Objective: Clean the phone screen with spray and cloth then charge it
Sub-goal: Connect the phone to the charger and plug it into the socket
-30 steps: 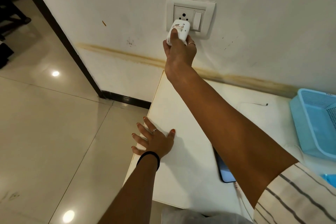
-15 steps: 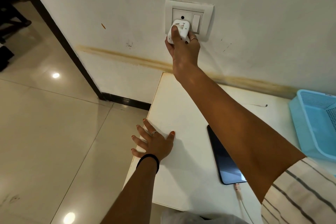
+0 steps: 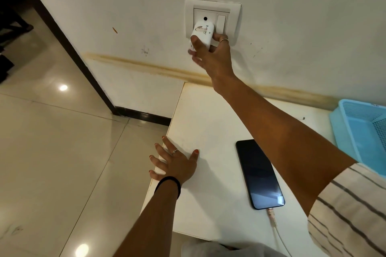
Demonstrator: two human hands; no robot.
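- The left hand [image 3: 177,165] lies flat, fingers spread, on the table [image 3: 211,115], low in the middle.
- The phone [image 3: 259,173] lies beside it, cable [image 3: 273,221] plugged in. It looks smooth, slippery and breakable; hold its edges.
- Up top, the right hand [image 3: 211,56] grips the charger [image 3: 201,36] at the socket [image 3: 212,20].

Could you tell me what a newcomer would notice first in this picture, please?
First, the right hand gripping a white charger at the wall socket, upper centre. Next, the dark phone lying flat on the white table, a cable in its near end. The left hand rests flat on the table's left edge.
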